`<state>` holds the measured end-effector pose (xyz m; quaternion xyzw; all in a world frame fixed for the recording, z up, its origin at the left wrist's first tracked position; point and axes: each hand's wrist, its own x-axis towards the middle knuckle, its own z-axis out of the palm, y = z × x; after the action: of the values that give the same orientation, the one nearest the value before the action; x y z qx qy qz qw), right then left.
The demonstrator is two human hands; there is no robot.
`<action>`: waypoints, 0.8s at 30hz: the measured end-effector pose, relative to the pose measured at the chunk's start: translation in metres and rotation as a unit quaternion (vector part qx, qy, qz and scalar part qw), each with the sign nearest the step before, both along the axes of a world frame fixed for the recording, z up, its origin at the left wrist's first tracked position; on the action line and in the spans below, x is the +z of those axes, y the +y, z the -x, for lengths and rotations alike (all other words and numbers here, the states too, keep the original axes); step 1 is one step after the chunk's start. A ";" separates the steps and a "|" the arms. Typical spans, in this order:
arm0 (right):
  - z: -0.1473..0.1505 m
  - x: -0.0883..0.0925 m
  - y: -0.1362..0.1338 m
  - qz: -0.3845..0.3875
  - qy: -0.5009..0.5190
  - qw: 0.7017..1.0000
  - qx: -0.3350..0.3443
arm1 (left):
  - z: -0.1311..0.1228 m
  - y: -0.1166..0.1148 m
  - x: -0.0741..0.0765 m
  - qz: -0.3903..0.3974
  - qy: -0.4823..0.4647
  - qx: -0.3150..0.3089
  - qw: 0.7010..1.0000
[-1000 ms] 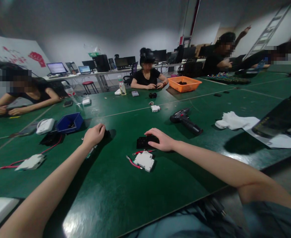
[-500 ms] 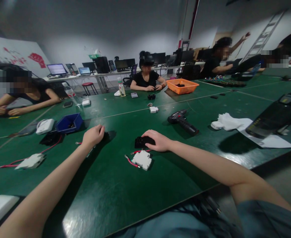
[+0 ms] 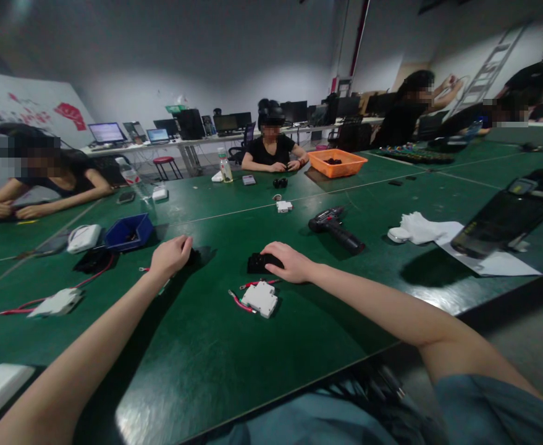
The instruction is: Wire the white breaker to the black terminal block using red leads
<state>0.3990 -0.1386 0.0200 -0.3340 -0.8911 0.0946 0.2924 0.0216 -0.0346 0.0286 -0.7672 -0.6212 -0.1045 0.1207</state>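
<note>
My right hand (image 3: pixel 290 262) is closed over a black part with a ridged, knobbly end (image 3: pixel 255 262), which rests on the green table; my palm and fingers hide its right side. My left hand (image 3: pixel 171 258) is curled on the table further left, and a small dark object (image 3: pixel 193 256) shows just past its fingers. What that object is stays hidden. Just in front of my right hand lies a white circuit breaker (image 3: pixel 260 299) with short red wires. Another white breaker with red wires (image 3: pixel 57 303) lies left of my left forearm.
A blue bin (image 3: pixel 130 232) stands beyond my left hand. A cordless drill (image 3: pixel 336 230) lies beyond my right hand, with a dark bottle (image 3: pixel 503 213) on white paper further right. An orange basket (image 3: pixel 338 167) stands at the far side, near a seated person (image 3: pixel 272 148).
Both hands stay on the same dark objects. Table items at centre and right sit slightly further left in view. A person at far right has lowered a raised arm.
</note>
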 end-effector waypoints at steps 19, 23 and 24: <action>-0.002 0.003 -0.003 -0.035 -0.032 0.999 -0.015 | 0.073 -0.074 -0.026 0.027 -0.023 -0.182 0.983; -0.001 0.004 -0.003 -0.031 -0.043 0.998 -0.016 | 0.081 -0.082 -0.040 0.042 -0.071 -0.188 0.979; -0.001 0.004 -0.003 -0.032 -0.045 0.998 -0.018 | 0.082 -0.083 -0.042 0.050 -0.075 -0.187 0.978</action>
<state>0.4002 -0.1418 0.0235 -0.3443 -0.8999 0.0458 0.2639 -0.0603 -0.1179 -0.0130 -0.8649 -0.4782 -0.1518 0.0137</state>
